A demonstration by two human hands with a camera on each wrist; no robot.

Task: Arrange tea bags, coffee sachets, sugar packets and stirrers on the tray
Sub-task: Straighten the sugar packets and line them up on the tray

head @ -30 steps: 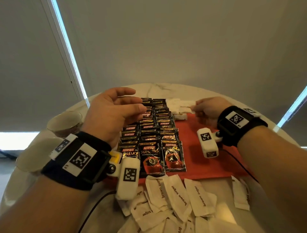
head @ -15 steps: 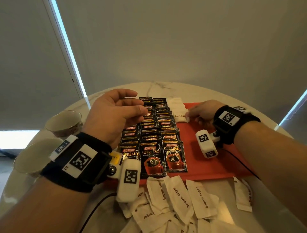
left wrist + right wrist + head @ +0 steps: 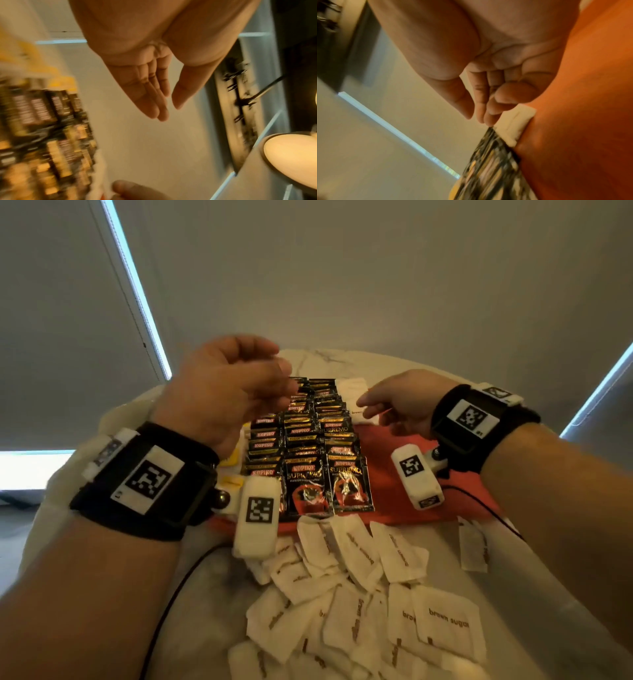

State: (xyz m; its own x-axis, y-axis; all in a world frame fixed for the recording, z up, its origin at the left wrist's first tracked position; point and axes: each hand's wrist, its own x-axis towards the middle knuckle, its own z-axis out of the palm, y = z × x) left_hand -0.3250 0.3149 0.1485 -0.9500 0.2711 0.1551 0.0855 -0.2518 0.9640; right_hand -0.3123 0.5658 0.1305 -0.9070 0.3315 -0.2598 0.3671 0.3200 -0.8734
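An orange tray [image 3: 387, 508] [image 3: 582, 108] lies on the round table. Rows of black coffee sachets [image 3: 308, 467] [image 3: 491, 162] [image 3: 42, 121] cover its left half. White sugar packets [image 3: 352, 392] [image 3: 513, 125] sit at the tray's far end, right of the sachets. My right hand [image 3: 363, 405] [image 3: 476, 117] rests its straight fingertips on the nearest of them, thumb apart. My left hand [image 3: 284, 381] [image 3: 169, 112] hovers above the far sachets, fingers straight and holding nothing. Yellow packets [image 3: 229, 460] [image 3: 63, 81] show at the tray's left edge.
A loose heap of brown sugar packets [image 3: 359, 594] lies on the marble table in front of the tray, with one more packet [image 3: 474, 546] to the right. A pale cup [image 3: 291, 155] stands left of the tray. Thin black cables trail from both wrists.
My right hand brought a white sugar packet down onto the tray's far end and loosened its pinch. The left hand lifted a little. The head camera tilted nearer the table.
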